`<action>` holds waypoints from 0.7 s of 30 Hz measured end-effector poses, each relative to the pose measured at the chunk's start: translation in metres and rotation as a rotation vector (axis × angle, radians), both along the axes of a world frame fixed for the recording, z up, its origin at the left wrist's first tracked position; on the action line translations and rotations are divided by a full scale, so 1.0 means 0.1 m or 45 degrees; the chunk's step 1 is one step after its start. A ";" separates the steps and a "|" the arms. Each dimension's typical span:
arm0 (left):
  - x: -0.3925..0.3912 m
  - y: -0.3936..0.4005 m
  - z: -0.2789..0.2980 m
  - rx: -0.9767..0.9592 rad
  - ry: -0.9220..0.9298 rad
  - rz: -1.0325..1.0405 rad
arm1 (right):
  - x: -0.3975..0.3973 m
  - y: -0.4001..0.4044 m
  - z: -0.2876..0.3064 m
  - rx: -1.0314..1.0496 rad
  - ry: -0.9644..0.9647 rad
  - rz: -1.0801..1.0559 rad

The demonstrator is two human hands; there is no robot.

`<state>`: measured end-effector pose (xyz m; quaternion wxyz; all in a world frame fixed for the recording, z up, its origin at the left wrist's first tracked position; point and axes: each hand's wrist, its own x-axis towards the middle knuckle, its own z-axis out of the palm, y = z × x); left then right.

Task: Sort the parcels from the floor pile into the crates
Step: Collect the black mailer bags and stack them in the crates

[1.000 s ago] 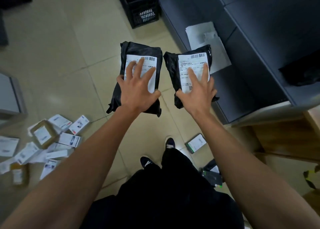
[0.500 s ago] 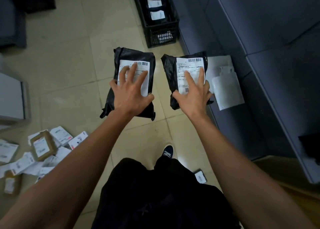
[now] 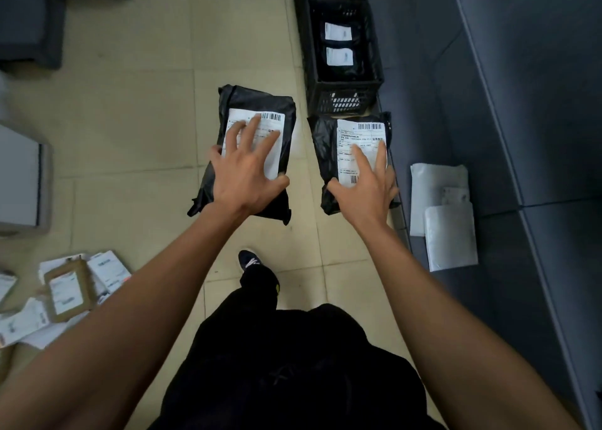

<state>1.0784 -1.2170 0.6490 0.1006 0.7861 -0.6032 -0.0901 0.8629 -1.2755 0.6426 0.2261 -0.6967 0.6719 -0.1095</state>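
I carry two black plastic parcels with white barcode labels above the tiled floor. My left hand (image 3: 247,172) holds the left black parcel (image 3: 260,100), fingers spread over its label. My right hand (image 3: 365,191) holds the right black parcel (image 3: 321,146) the same way. How each hand grips underneath is hidden. Just ahead of the right parcel a black slatted crate (image 3: 345,98) stands on the floor with two labelled black parcels inside. The floor pile (image 3: 68,289) of white and brown parcels lies at the lower left.
A dark grey sofa (image 3: 488,87) runs along the right, with two white mailer bags (image 3: 443,201) lying on it. A second crate with a brown box stands behind the first. Grey furniture (image 3: 19,175) is at the left edge. My foot is below the parcels.
I have walked forward with both parcels held out. The black crate has come from the far top of the view to just in front of the right parcel, and the pile has slid back left.
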 end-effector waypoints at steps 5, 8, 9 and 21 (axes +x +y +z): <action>0.67 -0.50 0.10 0.004 0.019 0.010 | 0.65 -0.50 0.06 0.018 -0.028 -0.056; 0.92 -0.81 0.09 -0.017 0.004 0.015 | 0.93 -0.79 0.02 0.011 -0.054 -0.056; 0.98 -0.93 0.06 -0.016 0.006 0.012 | 1.00 -0.90 -0.01 0.013 -0.055 -0.057; 1.60 -2.67 -0.15 0.131 -0.065 -0.170 | 1.51 -2.60 -0.60 0.187 -0.117 -0.196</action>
